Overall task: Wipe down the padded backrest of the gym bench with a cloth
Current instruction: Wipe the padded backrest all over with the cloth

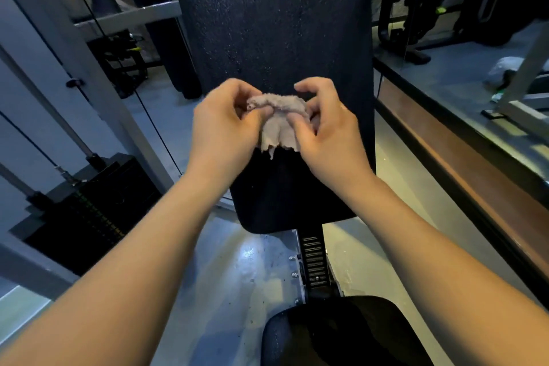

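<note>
Dim, bluish indoor light, glare patch on the glossy grey floor (246,255), speckled highlights on the black textured padded backrest (273,24), strong wide-angle bending at edges, slight motion blur on the fingers (261,111), background soft.

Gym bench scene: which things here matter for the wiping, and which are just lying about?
In use:
cloth, pinched by left hand and right hand
padded backrest, speckled with droplets

Just about:
weight stack
seat pad
notched adjuster rail
</note>
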A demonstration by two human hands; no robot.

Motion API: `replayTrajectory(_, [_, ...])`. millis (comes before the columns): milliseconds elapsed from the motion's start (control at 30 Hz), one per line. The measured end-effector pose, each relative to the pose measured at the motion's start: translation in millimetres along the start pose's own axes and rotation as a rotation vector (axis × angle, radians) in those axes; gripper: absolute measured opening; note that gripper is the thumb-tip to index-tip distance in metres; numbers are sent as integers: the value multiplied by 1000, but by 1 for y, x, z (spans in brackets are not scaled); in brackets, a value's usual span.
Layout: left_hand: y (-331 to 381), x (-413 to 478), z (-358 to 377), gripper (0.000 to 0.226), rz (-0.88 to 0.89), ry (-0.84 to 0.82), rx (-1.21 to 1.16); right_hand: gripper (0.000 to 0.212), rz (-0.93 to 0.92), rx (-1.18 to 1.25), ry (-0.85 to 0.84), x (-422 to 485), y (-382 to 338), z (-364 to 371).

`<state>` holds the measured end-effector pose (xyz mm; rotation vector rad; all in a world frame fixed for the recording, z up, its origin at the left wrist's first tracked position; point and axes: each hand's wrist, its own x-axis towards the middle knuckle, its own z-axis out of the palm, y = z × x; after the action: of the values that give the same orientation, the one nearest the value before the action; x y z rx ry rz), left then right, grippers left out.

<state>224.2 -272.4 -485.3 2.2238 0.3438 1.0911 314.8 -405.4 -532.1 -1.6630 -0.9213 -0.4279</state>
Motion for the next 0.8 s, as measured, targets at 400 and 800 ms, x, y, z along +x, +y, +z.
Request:
replayTrajectory(400, [-30,8,0,42,513,-185,443,41,-311,-461,-55,13,19,12])
replayTrajectory(800, [-5,72,-26,33,409,47,484,22,-451,-497,58,101,-22,35])
